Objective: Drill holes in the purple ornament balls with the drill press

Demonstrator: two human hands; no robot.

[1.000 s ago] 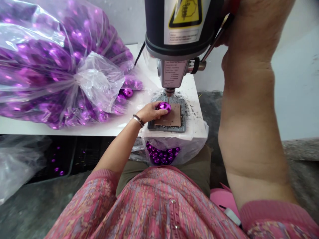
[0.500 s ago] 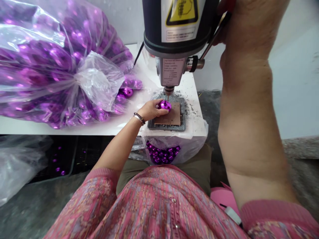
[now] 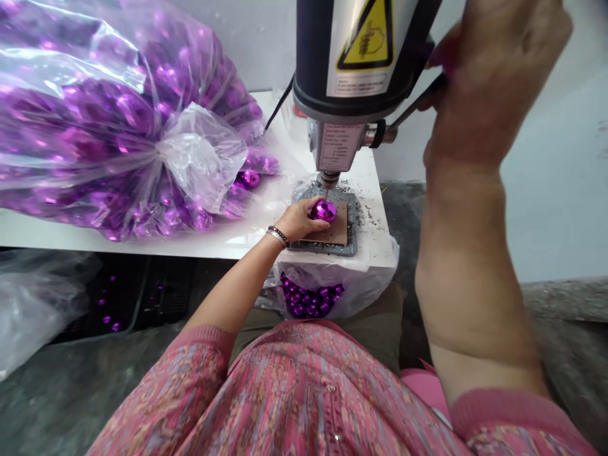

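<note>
My left hand (image 3: 300, 220) is closed on a shiny purple faceted ball (image 3: 324, 211), gripping its left side between thumb and fingers. Beneath the ball lies a brown board (image 3: 337, 233) on the grey metal base (image 3: 351, 244) of a bench drill press (image 3: 349, 126). The thin drill bit (image 3: 327, 193) points down at the top of the ball; whether it touches cannot be made out. Up at the right, my right hand (image 3: 508, 69) is wrapped round the drill press's feed lever (image 3: 422, 101), its fingers partly hidden behind the hand.
A big clear bag (image 3: 118, 126) of purple balls fills the left of the white table (image 3: 209, 246). Another plastic bag (image 3: 365, 278) with purple balls hangs at the table's front edge. Dark shavings (image 3: 365, 209) lie around the base. Crates with a few balls stand below left.
My right hand has shifted on the lever, which sits at a flatter angle. The ball is turned, with dark spots facing up. The whole view has moved slightly.
</note>
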